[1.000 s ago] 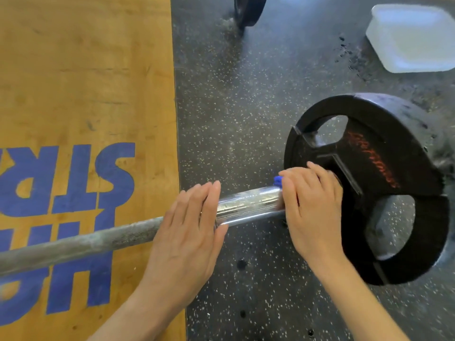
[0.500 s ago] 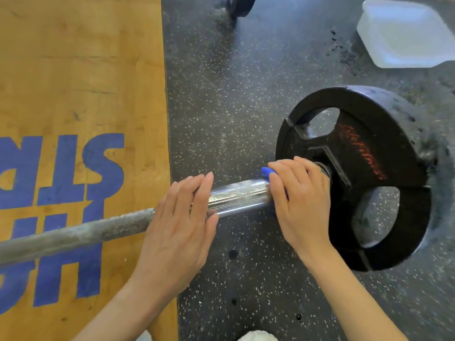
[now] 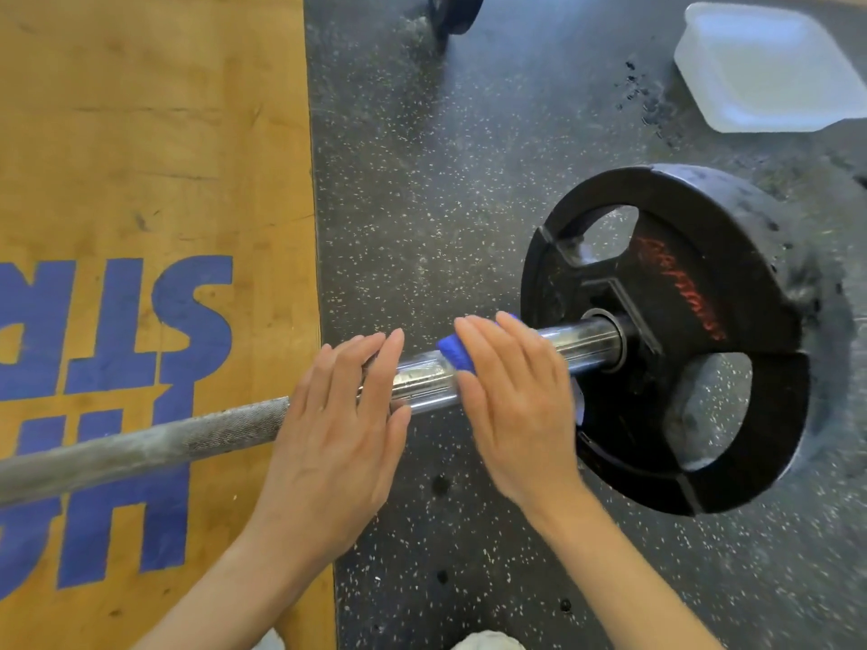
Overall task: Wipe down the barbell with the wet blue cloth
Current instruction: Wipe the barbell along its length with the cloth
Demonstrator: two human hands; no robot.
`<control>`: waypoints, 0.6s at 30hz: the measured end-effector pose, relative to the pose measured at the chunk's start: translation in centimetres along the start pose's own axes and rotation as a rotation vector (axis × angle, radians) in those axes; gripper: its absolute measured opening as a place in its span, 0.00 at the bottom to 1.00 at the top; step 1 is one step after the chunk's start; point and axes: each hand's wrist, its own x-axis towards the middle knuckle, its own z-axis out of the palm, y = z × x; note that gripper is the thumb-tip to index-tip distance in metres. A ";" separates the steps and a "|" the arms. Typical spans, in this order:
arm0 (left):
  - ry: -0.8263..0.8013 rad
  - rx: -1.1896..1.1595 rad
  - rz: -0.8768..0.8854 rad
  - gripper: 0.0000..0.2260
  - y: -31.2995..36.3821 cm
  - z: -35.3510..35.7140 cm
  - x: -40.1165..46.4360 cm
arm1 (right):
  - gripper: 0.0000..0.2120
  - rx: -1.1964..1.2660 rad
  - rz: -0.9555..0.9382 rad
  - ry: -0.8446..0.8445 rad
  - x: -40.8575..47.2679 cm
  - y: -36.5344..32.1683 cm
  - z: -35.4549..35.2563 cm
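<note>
L hand (image 3: pixel 335 429): nearest the camera, laid flat over the barbell (image 3: pixel 140 445) where knurled shaft meets smooth sleeve; fingers straight and together, curled round nothing — steadies only.
R hand (image 3: pixel 511 405): on the sleeve just beside the L hand, fingers near straight, pressing the blue cloth (image 3: pixel 454 353) onto the chrome; whether the thumb wraps underneath — cannot tell.
Cloth: mostly hidden under the R palm, one fold showing at the index side, a scrap at the far side.
Risk 1: wet chrome + flat palm, no real grip — cloth could slip out or bunch up, leaving streaks.
Risk 2: a stroke run too far toward the weight plate (image 3: pixel 666 340) could jam fingers against the collar.
Risk 3: bar may roll if the L hand lets up, since the plate stands on the rubber floor (image 3: pixel 422 180).
Risk 4: knurled shaft looks dusty, prob. unwiped as yet.
Container: white plastic tub (image 3: pixel 769 63), far R, well apart from the bar; contents not discernible — dark wet spots on floor beside it.
</note>
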 end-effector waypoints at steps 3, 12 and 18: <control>0.013 0.003 0.014 0.24 0.1 -0.1 0.1 | 0.24 -0.025 0.204 0.075 -0.3 2.2 -0.6; 0.026 -0.015 0.003 0.24 0.1 0.0 0.1 | 0.24 -0.031 0.120 0.081 0.8 1.4 -0.4; 0.064 0.015 -0.019 0.24 0.1 0.0 0.4 | 0.24 0.007 0.030 0.007 0.7 -0.9 0.5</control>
